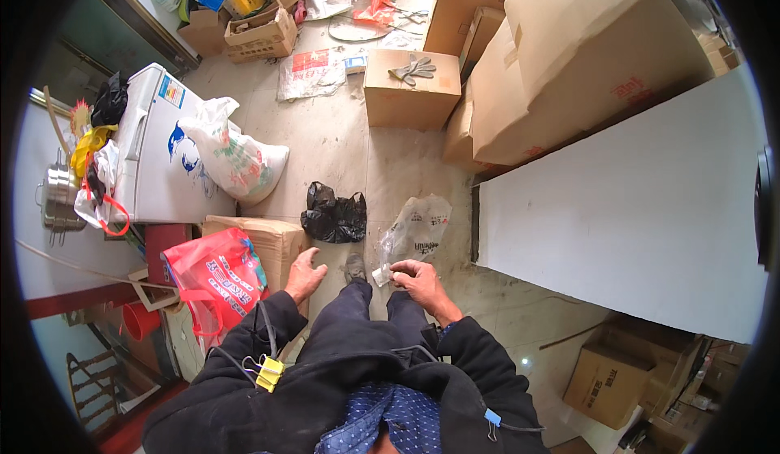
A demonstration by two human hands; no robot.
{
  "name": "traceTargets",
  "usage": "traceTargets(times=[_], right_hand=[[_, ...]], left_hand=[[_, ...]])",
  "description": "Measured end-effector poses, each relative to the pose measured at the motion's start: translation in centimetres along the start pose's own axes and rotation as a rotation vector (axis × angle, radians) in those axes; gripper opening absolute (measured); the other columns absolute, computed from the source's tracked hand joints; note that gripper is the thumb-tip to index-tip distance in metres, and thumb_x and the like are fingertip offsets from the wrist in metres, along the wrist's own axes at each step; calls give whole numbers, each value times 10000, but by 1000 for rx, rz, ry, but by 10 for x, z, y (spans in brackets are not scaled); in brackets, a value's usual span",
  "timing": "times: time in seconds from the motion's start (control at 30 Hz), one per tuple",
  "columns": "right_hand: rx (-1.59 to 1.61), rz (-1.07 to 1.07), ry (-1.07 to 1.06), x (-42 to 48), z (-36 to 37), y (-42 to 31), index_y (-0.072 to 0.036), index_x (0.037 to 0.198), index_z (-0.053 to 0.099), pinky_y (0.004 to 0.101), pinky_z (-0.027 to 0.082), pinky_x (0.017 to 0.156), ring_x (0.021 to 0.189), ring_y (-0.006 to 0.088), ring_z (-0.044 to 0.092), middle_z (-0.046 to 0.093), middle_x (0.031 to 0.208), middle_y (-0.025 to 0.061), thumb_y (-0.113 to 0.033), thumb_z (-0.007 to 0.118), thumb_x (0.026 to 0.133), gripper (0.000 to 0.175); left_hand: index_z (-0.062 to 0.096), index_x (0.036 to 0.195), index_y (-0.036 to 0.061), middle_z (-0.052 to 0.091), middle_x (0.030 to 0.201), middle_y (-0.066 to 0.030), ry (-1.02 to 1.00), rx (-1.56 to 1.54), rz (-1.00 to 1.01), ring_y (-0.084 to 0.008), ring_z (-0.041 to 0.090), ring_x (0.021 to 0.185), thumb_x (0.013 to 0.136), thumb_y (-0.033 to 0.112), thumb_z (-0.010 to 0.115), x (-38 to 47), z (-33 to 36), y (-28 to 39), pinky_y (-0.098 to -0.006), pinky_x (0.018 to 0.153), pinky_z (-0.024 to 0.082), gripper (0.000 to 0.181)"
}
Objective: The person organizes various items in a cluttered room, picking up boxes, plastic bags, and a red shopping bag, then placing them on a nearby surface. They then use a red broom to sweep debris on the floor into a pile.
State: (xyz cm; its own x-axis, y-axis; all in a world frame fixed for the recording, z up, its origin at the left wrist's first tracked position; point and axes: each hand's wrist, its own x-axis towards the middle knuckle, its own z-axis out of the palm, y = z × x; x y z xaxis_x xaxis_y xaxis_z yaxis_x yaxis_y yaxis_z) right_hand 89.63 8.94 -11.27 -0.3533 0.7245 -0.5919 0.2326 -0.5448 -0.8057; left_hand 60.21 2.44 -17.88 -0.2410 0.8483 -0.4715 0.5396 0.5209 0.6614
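My right hand [420,283] pinches a small whitish piece [381,275] between thumb and fingers; it looks like part of the clear printed plastic bag [420,225] that hangs or lies just beyond, though I cannot tell whether the two are joined. My left hand [306,275] holds nothing, its fingers apart, beside a cardboard box [274,238]. A black plastic bag [334,213] lies crumpled on the floor beyond my shoe [355,267]. Left of my left hand is a red printed tote bag [222,277].
A full white sack [244,161] leans by a white appliance [152,149]. Ahead, a grey glove [413,70] lies on a closed cardboard box [412,104]. Large cartons [548,58] and a long white panel [615,204] stand at right. Litter and an open box [262,34] lie farther off.
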Motion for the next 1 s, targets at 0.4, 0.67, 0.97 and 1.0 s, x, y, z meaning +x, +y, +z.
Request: traceTargets(times=[0.4,0.67,0.97,1.0], right_hand=[[-173,-110,-77,76,73,-64,25,1107,683,295,524,798,852,144,661,727,979,101,-161,635,845,325],[-247,-124,-181,120,120,-78,1,1085,700,319,522,836,905,202,678,727,978,136,-203,618,805,356],[-231,-57,-199,130,134,-78,27,1053,702,277,518,770,826,126,635,701,902,63,-144,657,820,293],[-235,-39,-198,129,135,-78,27,1056,702,279,518,771,827,129,637,702,903,67,-146,658,818,297]], left_hand=[[633,1194,-35,672,1134,-243,26,-78,-31,-338,660,1061,792,265,636,51,-68,-59,-388,932,511,501],[637,1189,-62,687,1130,-231,59,-151,-155,-293,677,1061,820,196,642,41,-94,-101,-360,931,523,450],[649,1164,-71,697,1105,-223,-55,-179,-233,-278,686,1038,821,223,647,19,-78,-105,-349,904,531,452],[653,1159,-67,701,1094,-219,-65,-178,-233,-275,689,1030,826,226,645,18,-80,-97,-347,901,532,444]])
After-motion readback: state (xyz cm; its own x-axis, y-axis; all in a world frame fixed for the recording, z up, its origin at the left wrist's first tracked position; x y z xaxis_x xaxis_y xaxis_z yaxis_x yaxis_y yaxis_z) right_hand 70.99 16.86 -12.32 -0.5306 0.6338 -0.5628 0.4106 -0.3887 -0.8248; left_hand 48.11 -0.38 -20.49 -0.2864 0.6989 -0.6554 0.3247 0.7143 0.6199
